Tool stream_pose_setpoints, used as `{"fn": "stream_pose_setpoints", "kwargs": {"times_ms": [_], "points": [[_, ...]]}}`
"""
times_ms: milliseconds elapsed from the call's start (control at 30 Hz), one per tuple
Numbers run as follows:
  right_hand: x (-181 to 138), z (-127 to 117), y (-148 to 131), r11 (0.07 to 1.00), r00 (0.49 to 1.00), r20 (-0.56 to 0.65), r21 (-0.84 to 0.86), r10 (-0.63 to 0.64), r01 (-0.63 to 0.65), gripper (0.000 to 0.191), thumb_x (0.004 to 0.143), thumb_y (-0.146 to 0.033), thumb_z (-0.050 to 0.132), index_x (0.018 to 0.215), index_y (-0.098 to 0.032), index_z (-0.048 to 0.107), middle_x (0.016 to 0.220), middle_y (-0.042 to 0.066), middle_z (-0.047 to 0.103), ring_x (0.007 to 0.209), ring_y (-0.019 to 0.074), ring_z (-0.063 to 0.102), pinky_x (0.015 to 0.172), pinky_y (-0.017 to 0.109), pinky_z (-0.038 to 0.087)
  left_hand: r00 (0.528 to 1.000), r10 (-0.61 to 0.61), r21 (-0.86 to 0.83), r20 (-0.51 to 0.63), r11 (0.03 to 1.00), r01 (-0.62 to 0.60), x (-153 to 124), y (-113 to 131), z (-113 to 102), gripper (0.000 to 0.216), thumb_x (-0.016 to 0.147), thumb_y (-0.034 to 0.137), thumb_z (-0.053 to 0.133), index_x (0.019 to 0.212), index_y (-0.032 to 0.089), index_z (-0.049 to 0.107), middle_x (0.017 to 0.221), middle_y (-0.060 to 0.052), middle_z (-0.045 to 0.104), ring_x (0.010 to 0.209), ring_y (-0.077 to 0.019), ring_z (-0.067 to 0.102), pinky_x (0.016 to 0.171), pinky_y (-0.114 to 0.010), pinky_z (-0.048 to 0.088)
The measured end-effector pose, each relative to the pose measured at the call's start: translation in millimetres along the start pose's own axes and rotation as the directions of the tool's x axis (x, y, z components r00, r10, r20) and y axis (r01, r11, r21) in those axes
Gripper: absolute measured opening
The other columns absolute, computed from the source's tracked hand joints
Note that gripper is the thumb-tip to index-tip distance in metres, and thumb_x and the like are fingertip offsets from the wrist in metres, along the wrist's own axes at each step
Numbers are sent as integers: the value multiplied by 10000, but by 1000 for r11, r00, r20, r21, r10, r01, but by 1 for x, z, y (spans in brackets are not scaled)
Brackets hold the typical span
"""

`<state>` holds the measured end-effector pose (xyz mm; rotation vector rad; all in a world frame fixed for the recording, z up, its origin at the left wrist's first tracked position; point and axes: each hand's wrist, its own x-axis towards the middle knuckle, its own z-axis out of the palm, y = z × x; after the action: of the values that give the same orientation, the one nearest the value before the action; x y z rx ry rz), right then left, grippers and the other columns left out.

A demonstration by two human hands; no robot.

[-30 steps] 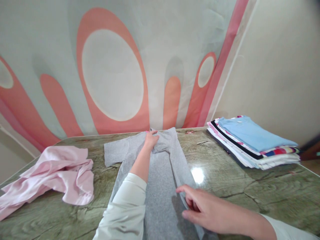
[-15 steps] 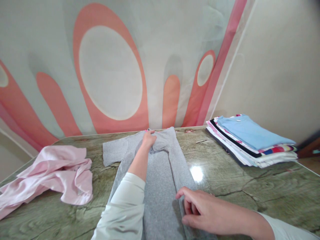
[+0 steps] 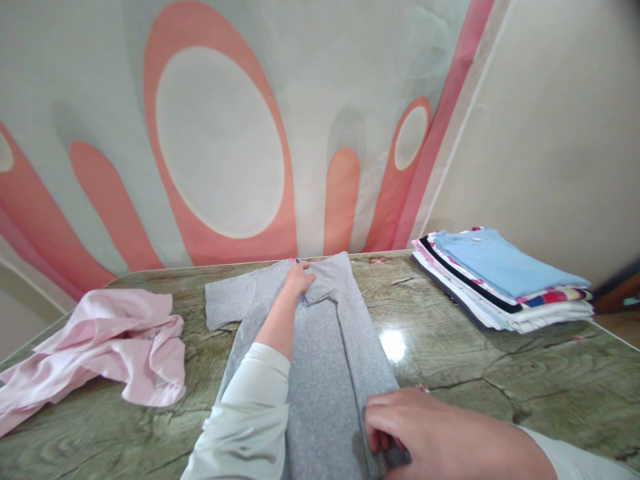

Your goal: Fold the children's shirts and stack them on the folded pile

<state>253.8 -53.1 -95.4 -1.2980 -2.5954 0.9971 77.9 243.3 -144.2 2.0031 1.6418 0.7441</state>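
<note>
A grey T-shirt (image 3: pixel 320 373) lies flat on the table, its collar toward the wall. The short sleeve on its left sticks out to the side, while the right side is folded inward over the body. My left hand (image 3: pixel 299 279) reaches across it, fingers closed on the cloth near the collar. Low on the folded right side, my right hand (image 3: pixel 410 430) has its fingers curled round a bunch of the grey fabric; part of its thumb lies at the bottom edge of view. The shirt's lower hem is out of view.
A crumpled pink garment (image 3: pixel 115 343) lies on the left of the wood-patterned table (image 3: pixel 450 373). At the back right sits a stack of folded clothes (image 3: pixel 505 267) topped by a light blue one. A patterned wall (image 3: pixel 310 133) rises behind the table's far edge.
My right hand has moved slightly down and right, and its fingers have closed on the shirt's folded side. My left hand stays by the collar.
</note>
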Motion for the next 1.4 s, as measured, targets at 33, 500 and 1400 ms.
{"fn": "stream_pose_setpoints", "kwargs": {"times_ms": [33, 500, 1400], "points": [[0, 1, 0, 1000, 1000, -12, -11, 0, 0, 226, 658, -303, 677, 842, -216, 580, 808, -40, 578, 718, 115, 504, 600, 213, 312, 1000, 6, 0, 8, 1000, -6, -1, 1, -1, 449, 697, 187, 615, 1134, 94, 571, 1175, -122, 588, 1085, -212, 545, 925, -244, 387], [1, -12, 2, 983, 992, 102, 177, -70, 51, 181, 708, -334, 633, 804, -180, 633, 715, -28, 582, 608, 82, 506, 561, 179, 364, 997, 30, 89, 76, 995, -37, -3, 6, -10, 500, 658, 182, 696, 1132, 131, 545, 1185, -110, 577, 1084, -216, 534, 920, -265, 393], [64, -16, 78, 913, 939, -330, -347, 96, -215, 709, 883, -562, 269, 1420, -106, 189, 1481, 137, 120, 1351, 288, 101, 1083, 469, 119, 853, 241, 411, 463, 794, -447, -29, 55, 54, 729, 793, 676, 299, 1403, 286, 219, 1490, -35, 128, 1340, -362, 65, 1007, -620, 69]]}}
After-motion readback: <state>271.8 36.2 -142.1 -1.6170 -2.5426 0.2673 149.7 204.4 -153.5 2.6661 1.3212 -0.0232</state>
